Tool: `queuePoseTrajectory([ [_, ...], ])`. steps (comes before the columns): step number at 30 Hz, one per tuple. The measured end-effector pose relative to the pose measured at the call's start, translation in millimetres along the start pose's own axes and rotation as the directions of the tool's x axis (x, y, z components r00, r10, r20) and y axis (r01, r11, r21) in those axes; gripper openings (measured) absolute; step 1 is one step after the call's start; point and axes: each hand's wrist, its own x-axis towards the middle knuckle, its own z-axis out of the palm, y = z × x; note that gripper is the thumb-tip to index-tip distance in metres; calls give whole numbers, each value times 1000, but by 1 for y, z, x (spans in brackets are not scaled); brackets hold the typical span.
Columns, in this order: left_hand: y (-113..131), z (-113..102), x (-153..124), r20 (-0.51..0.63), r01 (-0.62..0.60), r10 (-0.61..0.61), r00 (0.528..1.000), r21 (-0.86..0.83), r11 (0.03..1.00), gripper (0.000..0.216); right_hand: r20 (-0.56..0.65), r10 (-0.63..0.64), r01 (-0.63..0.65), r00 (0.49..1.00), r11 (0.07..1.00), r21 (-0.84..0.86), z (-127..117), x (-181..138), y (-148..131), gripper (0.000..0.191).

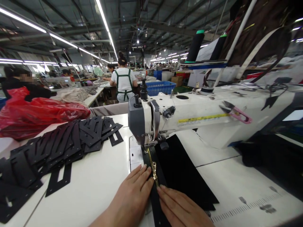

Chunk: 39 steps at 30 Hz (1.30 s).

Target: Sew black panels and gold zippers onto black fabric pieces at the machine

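Observation:
My left hand [132,197] lies flat with fingers stretched out, pressing the left side of a black fabric piece [182,170] on the white table [94,186]. My right hand [180,206] also lies flat, fingers together, on the fabric just right of a gold zipper [153,167]. The zipper runs from between my fingertips up under the presser foot of the white sewing machine [165,116].
A spread pile of black cut-out pieces [52,148] covers the table's left side, with a red plastic bag [30,113] behind it. Pink-handled snips [235,113] rest on the machine arm. Thread cones [195,45] stand behind. A person in a green apron [123,80] works farther back.

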Motion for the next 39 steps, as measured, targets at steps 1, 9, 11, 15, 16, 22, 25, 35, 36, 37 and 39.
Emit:
queuePoseTrajectory([
  [1, -1, 1, 0, -5, -7, 7, 1000, 0, 1000, 29, -6, 2, -2, 1000, 1000, 9, 1, 0, 1, 26],
  [9, -3, -1, 4, 25, 46, -46, 999, -22, 999, 29, 4, -22, 22, 1000, 999, 23, 0, 6, 8, 25],
  [11, -1, 0, 2, 9, 91, -91, 996, -65, 994, 32, 3, -6, 6, 1000, 1000, 28, 1, 5, 8, 25],
  [15, 6, 2, -1, -29, 154, -162, 986, -181, 971, 38, 19, 46, -46, 999, 998, 33, 1, 1, 5, 27],
  [16, 7, 2, -1, -34, 174, -184, 982, -188, 967, 38, 23, 51, -52, 998, 998, 41, 0, 1, 4, 27],
  [22, 13, -8, 5, 56, 215, -209, 976, -124, 969, 33, 18, 112, -113, 994, 976, 186, -7, 25, 10, 30],
  [25, 13, -10, 7, 72, 229, -222, 972, -122, 966, 30, 108, 150, -165, 983, 976, 146, -7, 48, 25, 26],
  [35, 14, -8, 4, 12, 239, -240, 971, -153, 959, 29, 116, 281, -290, 953, 955, 66, 4, 31, 23, 26],
  [36, 14, -8, 3, 12, 241, -242, 970, -157, 958, 28, 123, 279, -285, 952, 958, 39, 3, 26, 22, 36],
  [37, 14, -8, 3, 13, 247, -248, 969, -160, 956, 28, 147, 274, -279, 950, 960, 17, 3, 22, 21, 44],
  [39, 14, -9, 4, 18, 265, -266, 964, -151, 952, 27, 214, 275, -281, 937, 960, -5, 2, 19, 21, 51],
])
